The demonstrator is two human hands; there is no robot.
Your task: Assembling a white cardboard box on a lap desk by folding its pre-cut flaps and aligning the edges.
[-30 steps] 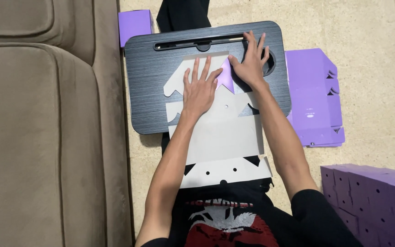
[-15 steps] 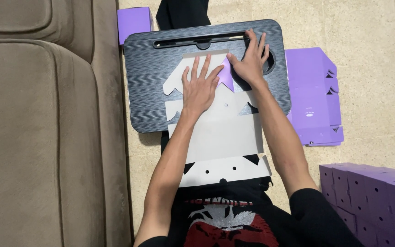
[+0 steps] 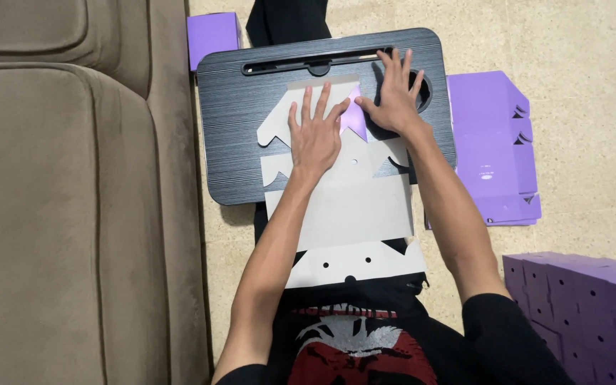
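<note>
A flat grey die-cut cardboard blank, matte with notched, pointed flaps, is lying across a dark wood-grain lap tray, its near end overhanging the lap. The left hand is pressing flat on it, fingers spread; the right hand, likewise open-palmed, is holding down a purple folded flap. Flat purple blanks are lying on the floor to the right.

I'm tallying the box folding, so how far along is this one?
Done: folded purple boxes stand stacked at lower right. In hand: a flat grey-backed cardboard blank lies on the black lap desk; the left hand presses it flat while the right hand holds down a purple flap. Left: the blank's other flaps lie unfolded, and more flat purple blanks wait beside the desk.
</note>
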